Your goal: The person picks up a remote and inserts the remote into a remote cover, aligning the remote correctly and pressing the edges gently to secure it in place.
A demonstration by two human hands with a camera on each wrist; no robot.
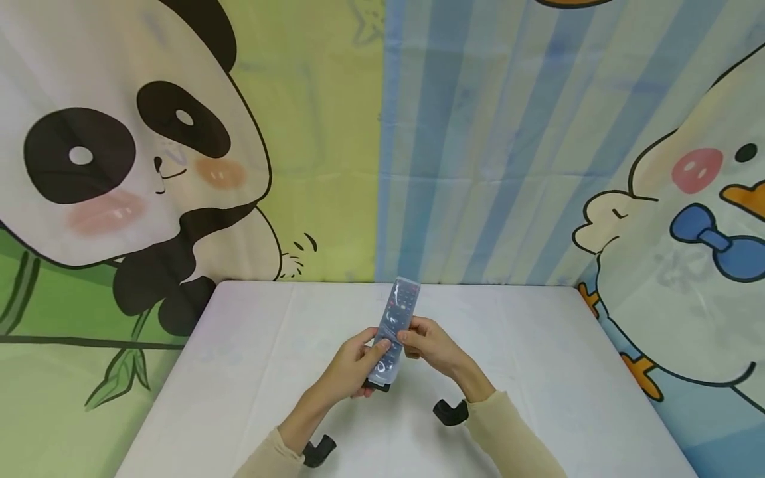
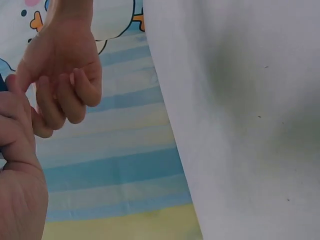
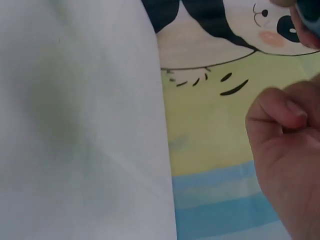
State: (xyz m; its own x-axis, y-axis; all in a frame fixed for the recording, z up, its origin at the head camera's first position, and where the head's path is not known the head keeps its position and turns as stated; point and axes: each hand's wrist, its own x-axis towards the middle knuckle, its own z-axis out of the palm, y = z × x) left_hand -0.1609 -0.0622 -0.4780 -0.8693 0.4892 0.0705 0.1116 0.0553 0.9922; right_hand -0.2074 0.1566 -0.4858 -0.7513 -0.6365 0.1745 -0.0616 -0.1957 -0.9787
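A dark remote control (image 1: 399, 309) in a clear, shiny plastic sleeve is held up over the white table, tilted, its far end leaning slightly right. My left hand (image 1: 349, 365) grips its lower left part, thumb across the front. From the right side, my right hand (image 1: 435, 346) pinches the sleeve near the middle with thumb and finger. A black piece (image 1: 376, 386) shows at the sleeve's lower end. In the left wrist view my right hand (image 2: 65, 75) has its other fingers curled. The right wrist view shows my right hand (image 3: 290, 145) at the edge, with a bit of the remote (image 3: 311, 15) above.
The white-covered table (image 1: 269, 372) lies under both hands. Behind it hangs a cloth backdrop (image 1: 323, 133) with a panda, stripes and a white cartoon bird. Black wrist pieces (image 1: 319, 451) sit at both sleeves (image 1: 514, 438).
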